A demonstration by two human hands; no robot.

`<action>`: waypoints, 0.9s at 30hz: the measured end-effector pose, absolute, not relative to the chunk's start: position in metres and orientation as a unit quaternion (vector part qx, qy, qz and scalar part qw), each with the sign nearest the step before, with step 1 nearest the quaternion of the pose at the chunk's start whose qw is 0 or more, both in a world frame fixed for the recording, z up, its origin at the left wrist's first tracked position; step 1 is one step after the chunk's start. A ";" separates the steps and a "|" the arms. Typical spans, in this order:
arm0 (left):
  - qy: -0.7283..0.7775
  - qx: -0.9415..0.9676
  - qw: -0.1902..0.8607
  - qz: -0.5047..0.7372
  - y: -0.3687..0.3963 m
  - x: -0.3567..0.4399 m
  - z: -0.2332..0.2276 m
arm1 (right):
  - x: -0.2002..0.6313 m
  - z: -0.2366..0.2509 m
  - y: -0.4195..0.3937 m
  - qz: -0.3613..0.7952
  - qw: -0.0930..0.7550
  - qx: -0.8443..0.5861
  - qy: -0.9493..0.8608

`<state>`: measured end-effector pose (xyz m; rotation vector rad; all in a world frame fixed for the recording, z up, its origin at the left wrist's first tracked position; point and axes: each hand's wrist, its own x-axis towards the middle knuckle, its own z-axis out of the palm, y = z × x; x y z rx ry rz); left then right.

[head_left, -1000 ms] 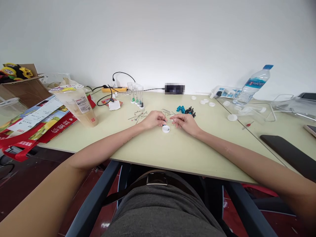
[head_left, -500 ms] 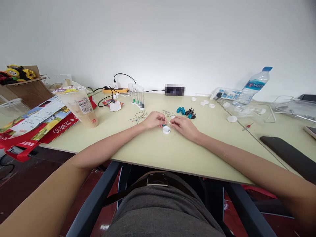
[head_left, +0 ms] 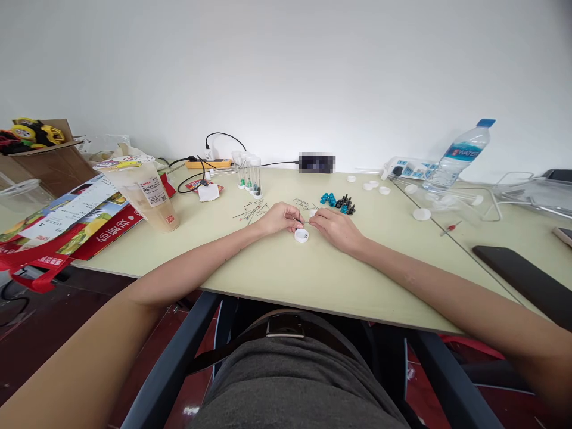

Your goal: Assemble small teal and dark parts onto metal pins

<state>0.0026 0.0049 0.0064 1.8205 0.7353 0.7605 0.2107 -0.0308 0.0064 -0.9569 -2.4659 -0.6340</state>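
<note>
Left hand point(head_left: 279, 217) and right hand point(head_left: 333, 226) meet fingertip to fingertip over a small white cap point(head_left: 301, 235) on the counter point(head_left: 286, 268), pinching a thin pin between them.

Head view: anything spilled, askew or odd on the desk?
Nothing spilled or broken. Loose bits are scattered: thin pins beside the left hand, white caps strewn toward the water bottle, which leans only from lens distortion. The right hand works above a white cap.
</note>
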 end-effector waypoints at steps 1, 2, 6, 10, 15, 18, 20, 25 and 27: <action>0.303 0.751 0.495 0.315 0.005 0.003 0.006 | 0.211 0.006 -0.031 -0.229 0.206 -0.344 -0.887; 0.303 0.752 0.493 0.316 0.005 0.003 0.006 | 0.211 0.006 -0.031 -0.229 0.203 -0.344 -0.888; 0.300 0.759 0.484 0.317 0.005 0.003 0.006 | 0.210 0.007 -0.031 -0.223 0.194 -0.347 -0.890; 0.299 0.764 0.476 0.317 0.005 0.004 0.005 | 0.209 0.007 -0.032 -0.190 0.210 -0.351 -0.893; 0.300 0.772 0.460 0.320 0.003 0.004 0.005 | 0.209 0.007 -0.033 -0.130 0.250 -0.342 -0.897; 0.302 0.778 0.450 0.319 0.001 0.005 0.006 | 0.209 0.006 -0.031 -0.107 0.277 -0.341 -0.892; 0.298 0.782 0.443 0.321 0.001 0.005 0.007 | 0.209 0.006 -0.031 -0.097 0.289 -0.337 -0.891; 0.293 0.780 0.449 0.323 0.007 0.003 0.008 | 0.210 0.005 -0.030 -0.093 0.301 -0.312 -0.896; 0.302 0.774 0.454 0.322 0.009 0.000 0.010 | 0.211 0.005 -0.031 -0.102 0.302 -0.305 -0.898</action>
